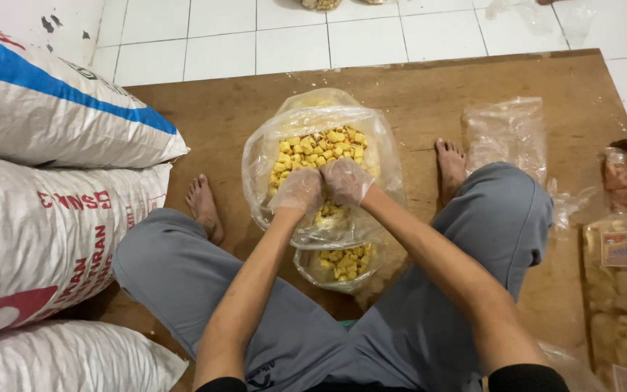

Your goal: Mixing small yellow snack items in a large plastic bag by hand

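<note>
A large clear plastic bag (386, 156) full of small yellow snack pieces (321, 149) stands open on the brown board between my legs. Both hands wear thin clear plastic gloves and reach into its mouth. My left hand (297, 190) is cupped over the pieces, fingers closed. Beside it my right hand (345, 180) touches it and curls down into the snacks. A smaller clear bag (342, 265) with some yellow pieces lies in front of the big bag, near my lap. What the fingers hold is hidden.
White woven sacks (52, 218) with red and blue print are stacked at the left. Empty clear bags (506, 134) lie by my right foot. Packed snack packets (625, 283) sit at the right edge. The brown board (429, 87) lies on a white tiled floor (292, 36).
</note>
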